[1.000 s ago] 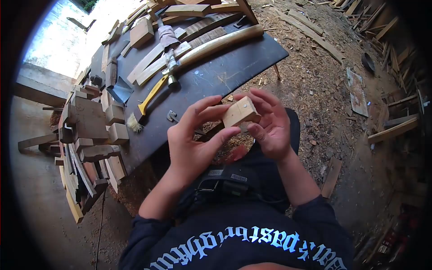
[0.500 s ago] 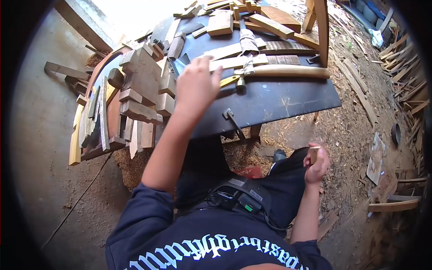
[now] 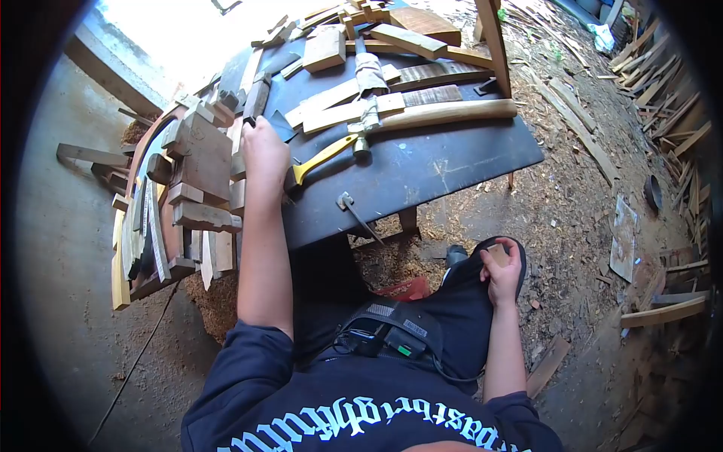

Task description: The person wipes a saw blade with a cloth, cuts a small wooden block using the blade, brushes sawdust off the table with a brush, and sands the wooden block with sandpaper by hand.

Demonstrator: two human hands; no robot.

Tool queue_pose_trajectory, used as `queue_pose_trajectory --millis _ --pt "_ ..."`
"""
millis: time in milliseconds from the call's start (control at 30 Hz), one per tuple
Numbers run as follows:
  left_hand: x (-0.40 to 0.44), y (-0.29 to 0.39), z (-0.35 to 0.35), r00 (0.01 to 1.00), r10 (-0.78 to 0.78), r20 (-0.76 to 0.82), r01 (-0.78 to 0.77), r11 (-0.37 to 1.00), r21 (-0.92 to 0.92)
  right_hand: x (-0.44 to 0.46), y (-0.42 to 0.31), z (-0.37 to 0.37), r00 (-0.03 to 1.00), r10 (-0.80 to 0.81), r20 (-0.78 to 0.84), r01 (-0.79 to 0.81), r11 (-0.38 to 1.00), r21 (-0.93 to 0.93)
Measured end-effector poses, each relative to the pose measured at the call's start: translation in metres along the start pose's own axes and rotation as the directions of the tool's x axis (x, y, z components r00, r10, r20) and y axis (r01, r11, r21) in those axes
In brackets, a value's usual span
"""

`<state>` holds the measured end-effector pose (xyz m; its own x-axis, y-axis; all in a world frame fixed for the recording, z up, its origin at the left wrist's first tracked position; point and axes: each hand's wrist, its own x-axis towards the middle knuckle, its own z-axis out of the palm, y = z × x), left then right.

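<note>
My left hand (image 3: pixel 265 154) reaches over the left part of the dark tabletop (image 3: pixel 467 158), its fingers curled at the near end of a grey-brown wooden block (image 3: pixel 257 94). Its fingertips are mostly hidden, so what lies between them does not show. Just right of that hand is a yellow-handled brush (image 3: pixel 325 159), and a bluish flat blade (image 3: pixel 282 126) lies beyond it. My right hand (image 3: pixel 506 277) rests by my right thigh, its fingers closed around a small flat wooden piece (image 3: pixel 498 255).
Wooden blocks (image 3: pixel 205 162) are stacked left of my left arm. A long wooden handle (image 3: pixel 452 113) and cloth-wrapped tool (image 3: pixel 369 75) lie across boards on the table. A metal tool (image 3: pixel 358 215) overhangs the front edge. Wood scraps (image 3: pixel 678 113) heap at right.
My left hand has moved left from above the yellow-handled brush to the grey-brown block, uncovering the brush. The right hand still holds the wooden piece, now showing its flat face. The view has shifted.
</note>
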<state>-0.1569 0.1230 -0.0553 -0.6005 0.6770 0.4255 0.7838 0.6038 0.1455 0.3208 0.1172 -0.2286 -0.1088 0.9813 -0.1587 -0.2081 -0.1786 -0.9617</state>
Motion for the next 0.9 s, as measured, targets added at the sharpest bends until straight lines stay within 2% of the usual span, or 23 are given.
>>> queue_pose_trajectory --millis 100,233,267,300,367,400,533,567,600,633,667,700,767,900 --pt "0.007 0.006 -0.013 0.975 -0.115 0.191 0.128 0.99 -0.058 0.002 0.002 -0.003 0.999 0.024 0.026 -0.025 0.999 0.045" --pt "0.006 0.001 -0.012 0.986 0.011 -0.165 -0.015 1.0 -0.02 -0.001 -0.001 0.0 0.999 0.027 0.031 -0.026 1.0 -0.011" --pt "0.0 0.006 -0.016 0.952 0.074 -0.299 -0.084 0.996 -0.02 -0.003 -0.004 0.0 0.998 0.007 0.06 -0.003 0.998 -0.062" --pt "-0.006 0.017 -0.032 0.894 0.132 -0.428 -0.153 0.988 -0.016 -0.002 -0.003 0.001 0.998 0.007 0.058 -0.005 0.999 -0.037" --pt "-0.016 0.044 -0.057 0.809 0.228 -0.542 -0.325 0.942 -0.088 0.0 0.003 -0.001 0.998 0.012 0.056 -0.012 1.0 0.007" --pt "-0.018 0.055 -0.067 0.735 0.283 -0.617 -0.417 0.905 -0.082 0.0 0.004 -0.001 0.998 -0.007 0.07 0.008 1.0 -0.022" --pt "-0.03 0.111 -0.09 0.672 0.262 -0.692 -0.658 0.639 -0.397 0.002 0.006 -0.001 0.996 0.044 0.074 -0.045 0.999 0.01" --pt "-0.033 0.122 -0.089 0.585 0.342 -0.735 -0.762 0.541 -0.355 0.002 0.007 -0.001 0.996 0.044 0.078 -0.043 0.999 -0.016" --pt "-0.036 0.132 -0.086 0.497 0.45 -0.742 -0.857 0.387 -0.34 0.002 0.006 0.0 0.996 0.045 0.081 -0.042 0.998 -0.042" --pt "-0.04 0.143 -0.078 0.368 0.555 -0.746 -0.929 0.245 -0.276 0.002 0.006 0.0 0.996 0.044 0.084 -0.038 0.997 -0.068" --pt "-0.056 0.151 -0.074 0.353 0.653 -0.67 -0.935 0.228 -0.272 0.003 0.009 -0.001 0.996 0.039 0.083 -0.032 0.996 -0.084" --pt "-0.062 0.155 -0.067 0.256 0.71 -0.656 -0.963 0.13 -0.234 0.002 0.008 0.0 0.996 0.04 0.081 -0.032 0.995 -0.099" --pt "-0.067 0.163 -0.054 0.152 0.784 -0.602 -0.985 0.069 -0.159 0.001 0.005 0.001 0.996 0.041 0.078 -0.03 0.991 -0.134" --pt "-0.073 0.159 -0.043 0.173 0.876 -0.45 -0.964 0.056 -0.261 -0.001 0.007 0.004 0.999 0.011 0.033 -0.006 0.991 -0.136"
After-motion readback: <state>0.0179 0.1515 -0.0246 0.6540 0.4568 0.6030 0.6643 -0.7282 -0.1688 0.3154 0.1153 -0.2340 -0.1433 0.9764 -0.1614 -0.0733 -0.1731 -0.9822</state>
